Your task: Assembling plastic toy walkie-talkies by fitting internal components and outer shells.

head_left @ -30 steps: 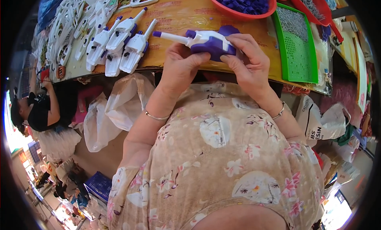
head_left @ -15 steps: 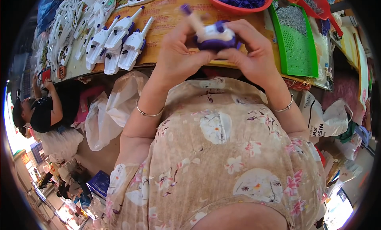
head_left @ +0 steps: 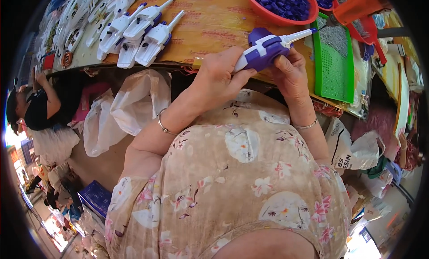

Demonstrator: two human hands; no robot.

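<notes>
Over the table's front edge I hold a purple and white plastic toy (head_left: 266,51), with a long white barrel tipped in purple pointing to the right. My left hand (head_left: 223,73) is closed round its white rear end. The fingers of my right hand (head_left: 291,73) grip it from below, near the base of the barrel; part of that grip is hidden behind the toy. To the left, several similar white and purple toy pieces (head_left: 154,43) lie grouped on the table, their barrels pointing up and right.
A red bowl of small purple parts (head_left: 281,6) stands at the back. Right of my hands lies a green tray (head_left: 333,75) with small grey metal pieces, beneath an orange tool (head_left: 362,8). White plastic parts (head_left: 85,17) are heaped far left. A person (head_left: 42,102) sits at left.
The toy has turned from upright, barrel toward the upper left, to lying with its barrel to the right. Both hands have shifted their hold; my view has moved slightly.
</notes>
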